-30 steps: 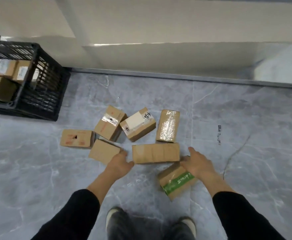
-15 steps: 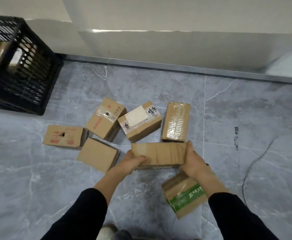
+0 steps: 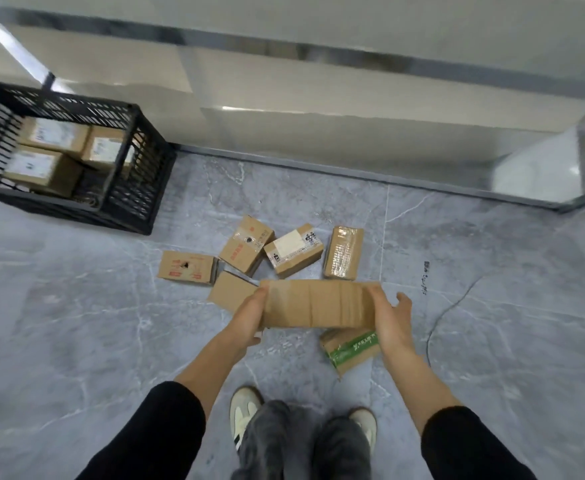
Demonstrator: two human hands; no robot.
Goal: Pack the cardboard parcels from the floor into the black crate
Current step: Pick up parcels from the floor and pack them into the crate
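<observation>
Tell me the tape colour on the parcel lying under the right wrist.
Green tape with pale print, seen in the head view.

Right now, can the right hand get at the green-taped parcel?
Probably not yet. The right hand is busy: with the left hand it holds the long parcel. The green-taped parcel lies just beneath that wrist, nothing on top, so once freed it looks reachable.

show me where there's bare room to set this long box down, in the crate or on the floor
In the black crate, the near right corner looks bare, bordered by its near and right walls and the packed parcels. Floor left of the red-printed parcel is open. Crowded: the five-parcel cluster beyond the long box.
</observation>
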